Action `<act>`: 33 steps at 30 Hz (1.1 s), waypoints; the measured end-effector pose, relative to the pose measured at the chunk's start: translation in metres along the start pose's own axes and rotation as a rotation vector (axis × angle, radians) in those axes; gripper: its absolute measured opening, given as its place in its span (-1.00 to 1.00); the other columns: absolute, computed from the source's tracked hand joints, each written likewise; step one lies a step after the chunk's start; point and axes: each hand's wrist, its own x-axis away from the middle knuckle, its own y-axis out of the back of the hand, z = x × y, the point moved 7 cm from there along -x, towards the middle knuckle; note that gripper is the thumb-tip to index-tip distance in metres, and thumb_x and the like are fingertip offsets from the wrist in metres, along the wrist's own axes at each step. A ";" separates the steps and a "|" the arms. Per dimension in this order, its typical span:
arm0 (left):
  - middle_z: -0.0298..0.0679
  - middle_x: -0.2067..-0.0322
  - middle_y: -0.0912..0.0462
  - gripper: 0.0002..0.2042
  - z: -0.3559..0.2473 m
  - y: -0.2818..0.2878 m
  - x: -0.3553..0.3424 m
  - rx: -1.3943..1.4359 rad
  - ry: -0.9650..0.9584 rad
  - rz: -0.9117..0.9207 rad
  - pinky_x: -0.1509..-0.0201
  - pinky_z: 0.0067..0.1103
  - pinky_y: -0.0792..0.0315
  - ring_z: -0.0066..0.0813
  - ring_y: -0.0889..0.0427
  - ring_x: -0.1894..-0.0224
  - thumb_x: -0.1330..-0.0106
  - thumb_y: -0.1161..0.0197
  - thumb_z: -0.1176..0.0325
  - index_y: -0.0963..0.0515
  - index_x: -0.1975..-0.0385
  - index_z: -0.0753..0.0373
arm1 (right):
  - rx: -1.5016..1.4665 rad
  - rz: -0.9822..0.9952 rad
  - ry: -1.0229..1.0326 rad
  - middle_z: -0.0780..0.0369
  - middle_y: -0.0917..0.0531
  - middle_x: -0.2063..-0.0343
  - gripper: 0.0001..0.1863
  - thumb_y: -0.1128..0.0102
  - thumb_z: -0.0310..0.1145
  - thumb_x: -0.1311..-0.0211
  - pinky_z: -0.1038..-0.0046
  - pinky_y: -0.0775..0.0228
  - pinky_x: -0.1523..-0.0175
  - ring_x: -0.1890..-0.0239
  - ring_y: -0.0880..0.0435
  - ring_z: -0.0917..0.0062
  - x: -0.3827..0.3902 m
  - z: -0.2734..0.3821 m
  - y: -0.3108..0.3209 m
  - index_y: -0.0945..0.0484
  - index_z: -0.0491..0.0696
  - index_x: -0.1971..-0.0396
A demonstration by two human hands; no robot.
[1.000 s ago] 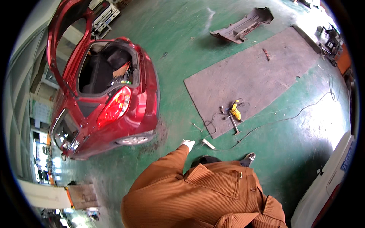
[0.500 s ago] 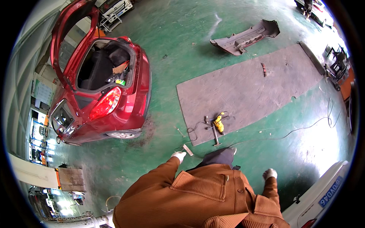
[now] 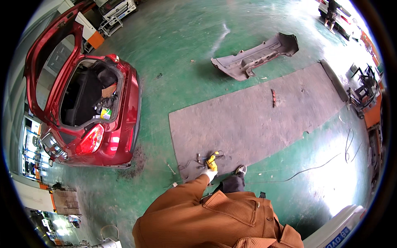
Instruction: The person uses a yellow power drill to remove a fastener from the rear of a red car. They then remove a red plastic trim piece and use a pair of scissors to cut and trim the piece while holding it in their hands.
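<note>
Power tool [image 3: 212, 163], yellow, lies on the lower left part of the gray mat [image 3: 248, 124], in the lower middle of the frame. Its long axis runs nearly up and down the picture, the upper end leaning slightly right; which end is the working one, I cannot tell. The left hand [image 3: 210, 175], in a white glove, is at the tool's lower end; whether it grasps the tool or only hovers over it, I cannot tell. The right hand is out of view, so its state cannot be told either.

The mat, flat and scuffed, stretches toward the upper right over a green floor [image 3: 165, 37] with a glossy sheen. A slim red bar [image 3: 273, 98] lies on it, and a dark cable [image 3: 311, 166] curves across the floor at right. A red car [image 3: 124, 142] with smooth, shiny paint stands at left, tailgate raised. Above the mat lies a bumper [image 3: 256, 60], a long, hollow, curved shell, dull gray inside. The jacket [image 3: 231, 206] at the bottom is brown, ribbed cloth.
</note>
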 end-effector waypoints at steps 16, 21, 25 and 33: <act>-0.19 0.23 -0.77 -0.49 -0.151 0.153 -0.053 0.793 0.541 -0.258 0.13 -0.29 -0.54 -0.34 -0.68 0.23 -0.36 -0.33 -0.12 -0.73 0.19 0.33 | -0.648 0.130 -0.133 0.27 -0.26 0.64 -0.71 0.07 -0.26 -0.43 0.21 -0.05 0.49 0.62 -0.26 0.36 -0.230 0.324 0.116 -0.32 0.11 0.57; 0.08 -0.12 -0.69 -0.53 -0.129 0.090 0.043 -0.373 0.446 0.333 0.00 -0.10 -0.62 0.06 -0.73 -0.05 -0.41 -0.31 0.13 -0.51 -0.24 0.19 | -0.183 0.154 -0.115 0.19 -0.54 0.51 -0.83 -0.15 -0.23 -0.33 0.15 -0.41 0.34 0.46 -0.55 0.28 -0.319 0.384 0.153 -0.56 0.07 0.45; 0.11 0.11 -0.75 -0.56 -0.243 0.014 -0.001 -0.092 0.347 0.326 0.09 -0.10 -0.60 0.06 -0.74 0.06 -0.45 -0.19 -0.04 -0.61 0.02 0.26 | 0.910 0.044 0.521 0.15 -0.63 0.54 -0.86 -0.27 -0.26 -0.28 0.10 -0.58 0.35 0.47 -0.67 0.24 -0.459 0.454 0.343 -0.64 0.03 0.44; -0.24 0.38 -0.65 -0.62 -0.378 0.167 -0.159 1.099 0.811 -0.275 0.48 -0.53 -0.46 -0.47 -0.59 0.48 -0.47 -0.26 -0.03 -0.63 0.05 0.18 | 0.213 0.105 0.373 0.27 -0.52 0.52 -0.93 -0.21 -0.38 -0.38 0.29 -0.50 0.46 0.58 -0.53 0.46 -0.469 0.774 0.296 -0.57 -0.04 0.23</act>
